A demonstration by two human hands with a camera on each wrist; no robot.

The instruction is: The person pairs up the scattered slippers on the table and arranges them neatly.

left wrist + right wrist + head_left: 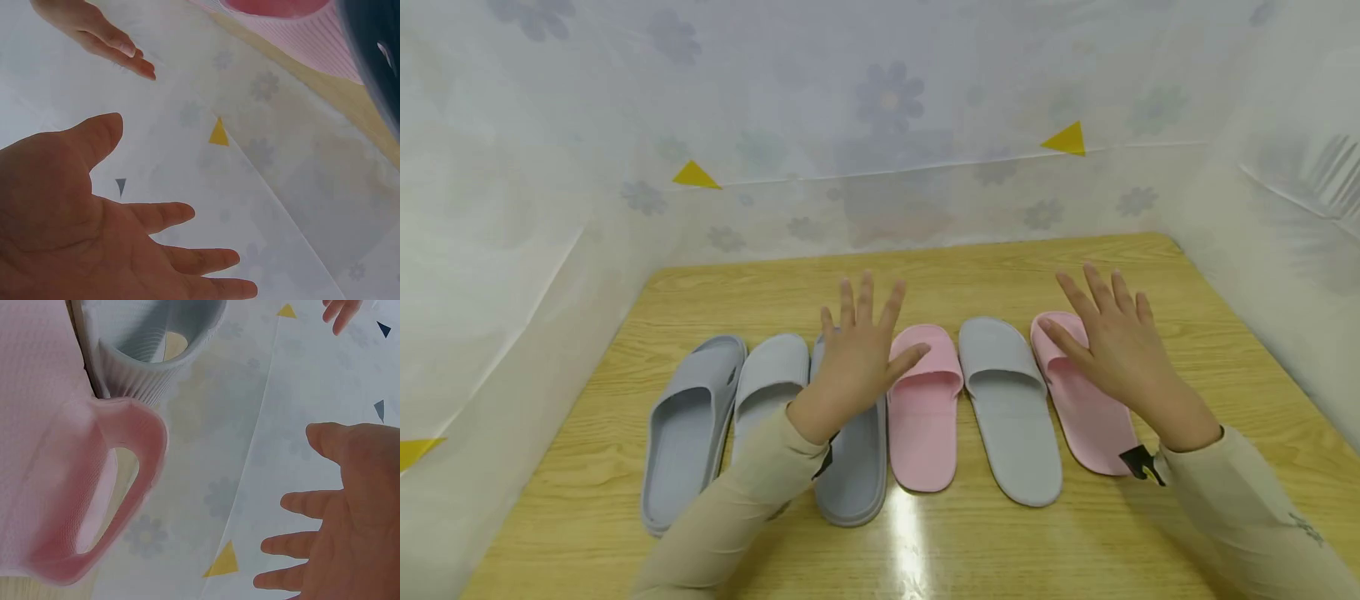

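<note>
Pink and grey slippers lie in one row across the wooden worktop [1075, 275], toes pointing away from me, and both my hands hover above them with nothing held. My left hand [857, 354] is spread wide, fingers straight, over the seam between the dark grey slipper [850, 475] and the pink slipper [923, 417] beside it; the thumb reaches across the pink strap. My right hand [1116, 346] is just as wide and flat, above the toe of the outer pink slipper [1093, 417], with the light grey slipper [1013, 417] lying between the two pink ones. Further to my left sit a pale grey slipper [769, 375] and another grey one [688, 425] at the end of the row.

The wrist views show each palm bare and fingers apart, so neither grip has closed on anything.

As I judge it, the risk lies in how tightly the row is packed. The slippers touch or nearly touch along their sides, so a flat palm coming down could press two at once, or drag a neighbour out of line when I mean to move only one. The soft foam straps could also fold under a careless pinch and slip free. The glossy worktop would likely let a nudged slipper slide.
</note>
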